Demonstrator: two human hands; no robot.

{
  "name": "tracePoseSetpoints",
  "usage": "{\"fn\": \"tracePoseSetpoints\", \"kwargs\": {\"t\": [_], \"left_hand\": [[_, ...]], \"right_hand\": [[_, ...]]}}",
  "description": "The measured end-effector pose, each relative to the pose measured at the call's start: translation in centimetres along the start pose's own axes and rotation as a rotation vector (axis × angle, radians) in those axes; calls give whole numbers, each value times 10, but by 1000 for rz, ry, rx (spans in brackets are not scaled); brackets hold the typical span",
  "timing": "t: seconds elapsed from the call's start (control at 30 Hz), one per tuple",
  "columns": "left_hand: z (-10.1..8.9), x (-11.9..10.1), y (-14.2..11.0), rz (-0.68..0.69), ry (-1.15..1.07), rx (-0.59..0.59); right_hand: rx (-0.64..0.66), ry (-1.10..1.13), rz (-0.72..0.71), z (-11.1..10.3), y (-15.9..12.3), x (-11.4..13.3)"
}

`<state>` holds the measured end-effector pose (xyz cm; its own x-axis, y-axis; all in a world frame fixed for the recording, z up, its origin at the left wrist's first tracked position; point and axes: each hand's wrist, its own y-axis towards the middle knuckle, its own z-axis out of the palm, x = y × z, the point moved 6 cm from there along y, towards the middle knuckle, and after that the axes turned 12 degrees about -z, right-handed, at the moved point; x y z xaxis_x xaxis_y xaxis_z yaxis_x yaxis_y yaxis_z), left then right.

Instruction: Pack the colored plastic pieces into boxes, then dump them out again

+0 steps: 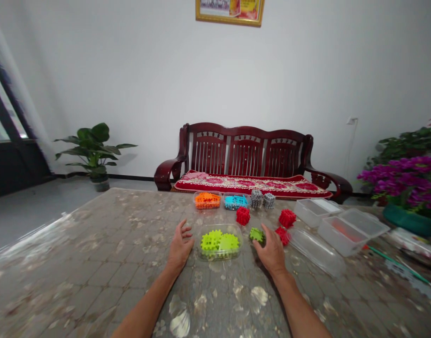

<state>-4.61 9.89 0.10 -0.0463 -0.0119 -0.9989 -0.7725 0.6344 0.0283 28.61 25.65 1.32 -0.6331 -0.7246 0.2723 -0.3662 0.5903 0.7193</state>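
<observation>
A clear tray (200, 253) of lime-green toothed blocks lies on the table between my hands. My left hand (180, 245) rests just left of the tray, fingers spread and empty. My right hand (272, 249) hovers right of it, fingers curled over a loose green block (256, 234); whether it grips the block is unclear. Three red block clusters (242, 215) (287, 218) (282, 234) lie beyond the tray. Farther back sit a tray of orange blocks (207, 200), a tray of blue blocks (235, 202) and two grey block clusters (262, 199).
Several empty clear containers and lids (338, 227) lie at the right of the patterned table (96, 263). A pot of purple flowers (409, 188) stands at the far right. A wooden bench (249, 157) with a red cushion and a green plant (94, 150) stand behind.
</observation>
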Motion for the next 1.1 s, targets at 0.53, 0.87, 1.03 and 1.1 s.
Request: {"fn": "tracePoseSetpoints", "kwargs": {"t": [0.53, 0.87, 1.03, 1.1], "left_hand": [[-1, 6, -4, -62, -39, 24], [5, 3, -11, -47, 64, 32], [1, 1, -10, -19, 82, -10], [-1, 1, -10, 9, 100, -18]], "right_hand": [[-39, 58, 9, 1, -7, -6], [-70, 133, 75, 0, -13, -16], [-64, 130, 66, -2, -13, -12], [-61, 133, 59, -3, -12, -10]]}}
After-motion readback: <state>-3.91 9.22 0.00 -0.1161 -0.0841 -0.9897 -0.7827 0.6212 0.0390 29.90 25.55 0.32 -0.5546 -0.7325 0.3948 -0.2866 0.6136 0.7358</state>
